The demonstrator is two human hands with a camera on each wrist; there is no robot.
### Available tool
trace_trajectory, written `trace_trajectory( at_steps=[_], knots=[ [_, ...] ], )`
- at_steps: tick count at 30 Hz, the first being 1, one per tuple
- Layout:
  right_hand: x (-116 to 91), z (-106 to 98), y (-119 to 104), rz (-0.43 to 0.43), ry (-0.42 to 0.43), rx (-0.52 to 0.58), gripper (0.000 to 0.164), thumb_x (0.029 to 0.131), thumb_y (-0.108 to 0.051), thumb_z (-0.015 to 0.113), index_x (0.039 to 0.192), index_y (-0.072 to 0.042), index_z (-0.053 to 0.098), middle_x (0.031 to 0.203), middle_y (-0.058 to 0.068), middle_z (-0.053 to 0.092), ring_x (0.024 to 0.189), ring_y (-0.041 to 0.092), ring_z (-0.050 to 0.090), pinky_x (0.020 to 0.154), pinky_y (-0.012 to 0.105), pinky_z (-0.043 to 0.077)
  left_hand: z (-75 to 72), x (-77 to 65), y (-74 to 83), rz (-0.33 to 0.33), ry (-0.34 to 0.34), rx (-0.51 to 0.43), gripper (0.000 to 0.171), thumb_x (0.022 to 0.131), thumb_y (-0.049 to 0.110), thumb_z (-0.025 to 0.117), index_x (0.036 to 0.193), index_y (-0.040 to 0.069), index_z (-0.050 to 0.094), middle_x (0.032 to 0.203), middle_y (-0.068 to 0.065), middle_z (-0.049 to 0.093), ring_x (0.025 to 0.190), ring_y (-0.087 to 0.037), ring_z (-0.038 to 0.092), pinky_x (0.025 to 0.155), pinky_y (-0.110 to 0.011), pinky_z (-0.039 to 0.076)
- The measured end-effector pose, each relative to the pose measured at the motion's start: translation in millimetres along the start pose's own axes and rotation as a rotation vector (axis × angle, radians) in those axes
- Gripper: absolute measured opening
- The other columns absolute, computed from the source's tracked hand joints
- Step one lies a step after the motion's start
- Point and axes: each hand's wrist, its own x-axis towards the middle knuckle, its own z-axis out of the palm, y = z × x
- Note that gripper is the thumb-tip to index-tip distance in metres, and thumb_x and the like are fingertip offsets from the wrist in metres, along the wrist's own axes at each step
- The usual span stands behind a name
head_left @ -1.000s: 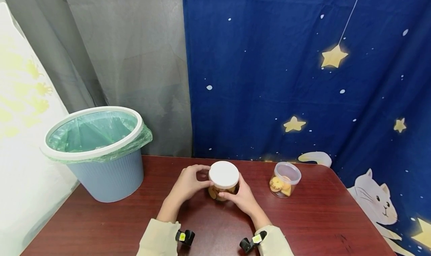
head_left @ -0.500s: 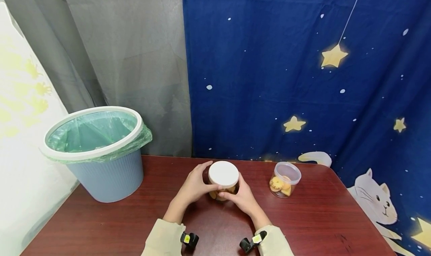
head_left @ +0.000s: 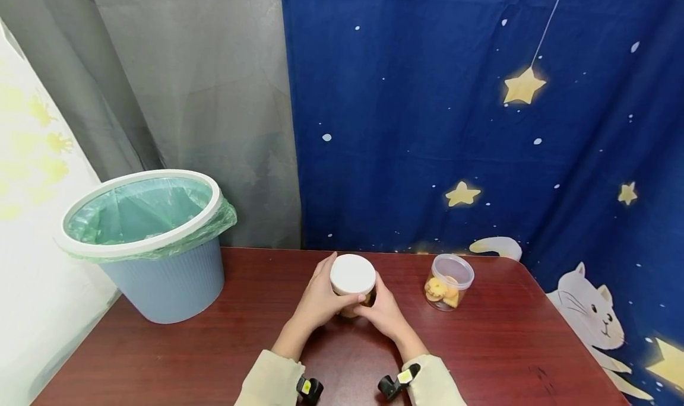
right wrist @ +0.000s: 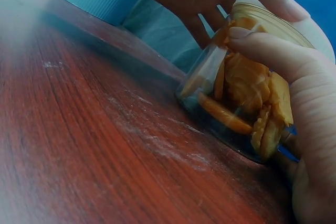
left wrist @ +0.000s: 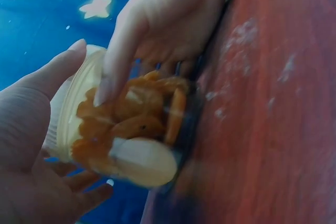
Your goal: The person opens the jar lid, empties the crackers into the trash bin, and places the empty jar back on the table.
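Note:
A clear jar of cookies [left wrist: 134, 111] with a white lid [head_left: 352, 273] stands upright on the table between both hands. My left hand [head_left: 320, 300] grips the lid from the left, its thumb along the near edge and its fingers round the far side. Lower on the right, my right hand [head_left: 386, 312] holds the jar's body, its thumb [right wrist: 265, 45] across the front. Brown-orange cookies [right wrist: 244, 87] show through the wall in both wrist views. Most of the right fingers are hidden behind the jar.
A second clear jar [head_left: 449, 282] with a few yellow cookies stands to the right. At the left is a blue bin [head_left: 171, 284] with a white rim and green liner. The reddish-brown table [head_left: 203, 358] ends at a blue starry curtain [head_left: 374, 156]. Pale smudges mark the tabletop.
My left hand has moved from the lid's left side to wrap further round it, its thumb sliding right along the near edge. My right hand stays on the jar. The head view shifts slightly.

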Motion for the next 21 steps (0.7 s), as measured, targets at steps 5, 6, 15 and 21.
trace_trajectory(
  at_steps=[5,6,15,21],
  knots=[
    [1.2,1.0,0.3,-0.012,-0.003,-0.007,0.093,0.072,-0.025,0.09,0.151,-0.017,0.041,0.14,0.007,0.062,0.126,0.018,0.056,0.108,0.032,0.044,6.8,-1.1,1.6,-0.013,0.04,0.009,0.117,0.07,0.049,0.09,0.16,0.008,0.028,0.156,-0.018,0.041,0.132,-0.033,0.054,0.106,-0.056,0.047],
    [1.3,1.0,0.5,-0.02,-0.005,-0.006,0.093,0.072,-0.025,0.089,0.15,-0.016,0.041,0.14,0.008,0.062,0.126,0.019,0.056,0.107,0.031,0.045,7.6,-1.1,2.0,-0.017,0.049,0.015,0.117,0.069,0.05,0.09,0.159,0.008,0.028,0.155,-0.018,0.042,0.131,-0.033,0.055,0.106,-0.056,0.047],
    [0.3,-1.4,-1.7,0.026,-0.01,0.044,0.094,0.073,-0.021,0.089,0.152,-0.02,0.039,0.142,0.004,0.059,0.128,0.017,0.055,0.108,0.029,0.043,11.3,0.1,3.6,-0.03,0.084,0.041,0.118,0.066,0.053,0.091,0.158,0.007,0.033,0.154,-0.017,0.045,0.132,-0.034,0.054,0.104,-0.056,0.048],
    [-1.1,-0.7,-3.6,0.038,-0.008,0.045,0.093,0.073,-0.021,0.089,0.152,-0.019,0.04,0.141,0.004,0.06,0.127,0.015,0.055,0.107,0.027,0.044,11.3,-0.8,3.9,-0.039,0.103,0.049,0.117,0.064,0.054,0.091,0.157,0.008,0.036,0.152,-0.017,0.047,0.131,-0.035,0.055,0.103,-0.056,0.049]
  ],
)
